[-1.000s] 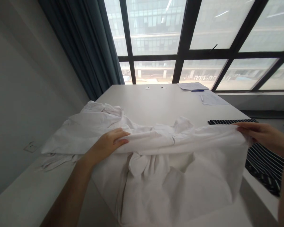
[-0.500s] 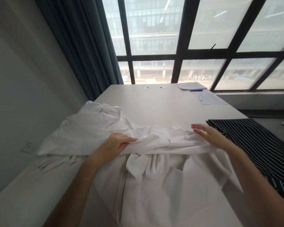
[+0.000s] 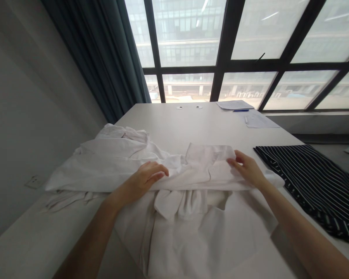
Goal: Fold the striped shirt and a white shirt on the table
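Note:
A white garment [image 3: 110, 168] lies crosswise on the table, its upper part folded into a thick band, with gathered, ruffle-like cloth [image 3: 189, 203] showing below the fold. My right hand [image 3: 247, 166] pinches the corner of a flat, raised flap of the garment [image 3: 211, 154] between thumb and fingers. On the band, left of the flap, rests my left hand [image 3: 147, 176]; its fingers are bent, with the thumb apart from them, and no cloth shows between. The garment's lower part [image 3: 209, 244] spreads toward me over the near edge.
Folded black cloth with white stripes [image 3: 317, 182] lies at the right edge of the white table [image 3: 174, 126]. Papers [image 3: 261, 119] and a blue pen [image 3: 241, 111] are at the far right. A dark curtain [image 3: 104, 58] and windows stand behind; a wall is on the left.
My right hand has closed on the garment and moved slightly left. The flap there now stands up flatter and higher. My left hand's thumb and fingers have parted, staying near the same spot.

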A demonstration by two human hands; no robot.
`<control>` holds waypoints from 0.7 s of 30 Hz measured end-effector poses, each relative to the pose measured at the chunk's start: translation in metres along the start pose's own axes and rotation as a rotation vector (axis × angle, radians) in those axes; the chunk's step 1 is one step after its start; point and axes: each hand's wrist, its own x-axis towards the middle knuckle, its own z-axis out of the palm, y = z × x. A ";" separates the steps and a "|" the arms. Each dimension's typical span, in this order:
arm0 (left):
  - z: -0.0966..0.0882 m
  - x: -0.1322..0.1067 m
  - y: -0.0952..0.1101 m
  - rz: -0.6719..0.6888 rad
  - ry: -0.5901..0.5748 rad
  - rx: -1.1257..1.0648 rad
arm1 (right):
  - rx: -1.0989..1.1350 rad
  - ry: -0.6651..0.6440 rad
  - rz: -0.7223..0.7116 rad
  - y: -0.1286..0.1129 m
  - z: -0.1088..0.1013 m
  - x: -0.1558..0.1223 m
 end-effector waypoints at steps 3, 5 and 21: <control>0.002 0.005 -0.002 -0.011 0.139 0.002 | 0.027 0.057 -0.002 0.000 -0.001 -0.001; 0.005 0.007 -0.006 -0.016 0.242 0.082 | 0.041 0.093 -0.003 0.000 -0.001 -0.001; 0.007 0.026 -0.044 -0.431 0.321 0.626 | -0.406 0.304 -0.273 0.015 0.008 0.038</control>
